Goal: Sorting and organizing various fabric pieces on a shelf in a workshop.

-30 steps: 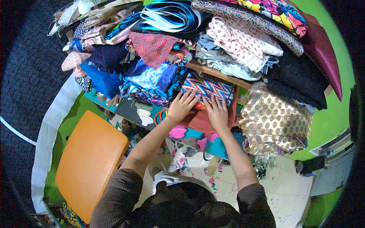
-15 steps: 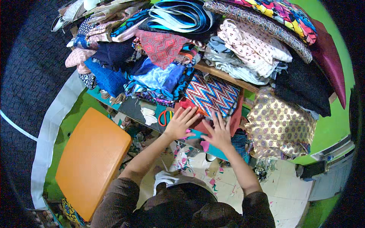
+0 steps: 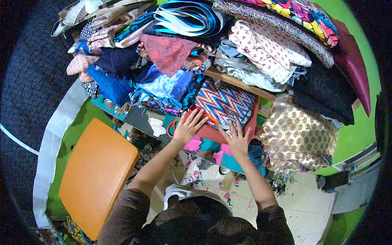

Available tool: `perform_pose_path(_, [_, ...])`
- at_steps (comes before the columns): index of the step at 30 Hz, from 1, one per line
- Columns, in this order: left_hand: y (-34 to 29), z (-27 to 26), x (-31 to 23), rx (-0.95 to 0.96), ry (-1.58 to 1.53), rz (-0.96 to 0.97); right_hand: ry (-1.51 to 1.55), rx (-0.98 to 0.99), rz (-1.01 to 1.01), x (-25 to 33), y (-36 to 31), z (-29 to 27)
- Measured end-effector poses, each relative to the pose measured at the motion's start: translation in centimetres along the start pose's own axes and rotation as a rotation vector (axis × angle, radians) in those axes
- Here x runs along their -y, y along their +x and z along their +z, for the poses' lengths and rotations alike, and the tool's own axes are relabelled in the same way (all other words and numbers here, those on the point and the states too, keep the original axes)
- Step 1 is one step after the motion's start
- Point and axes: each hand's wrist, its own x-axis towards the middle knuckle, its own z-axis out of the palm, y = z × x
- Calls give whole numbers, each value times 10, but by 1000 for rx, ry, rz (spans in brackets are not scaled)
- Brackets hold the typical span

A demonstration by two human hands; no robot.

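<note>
My left hand [image 3: 188,127] lies with fingers spread over the left edge of a red cloth [image 3: 213,134]. Fingers apart, my right hand [image 3: 237,141] rests at the near right part of the same cloth, its fingertips by a folded zigzag-patterned fabric [image 3: 225,102] in red, white and blue. Neither hand grips anything. Orange-handled scissors [image 3: 170,128] sit just left of my left hand, partly hidden by it. Pink scraps [image 3: 193,143] lie on the table between my forearms, with another pink piece [image 3: 221,154] beside my right wrist.
Piles of folded fabric [image 3: 169,83] crowd the back of the table. A gold patterned cloth [image 3: 300,136] hangs at the right. An orange plastic chair [image 3: 100,175] stands at the left. White scraps [image 3: 156,126] lie by the scissors, and cuttings litter the tiled floor [image 3: 245,196].
My hands have moved apart, the left one leftward and now covering part of the scissors. More of the red cloth and pink scraps shows between them. The view has shifted slightly.
</note>
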Motion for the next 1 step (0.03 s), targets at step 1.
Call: perform_pose_path(1, [1, 3, 2, -76, 15, 0, -6, -20, 6, 3, 2, 2])
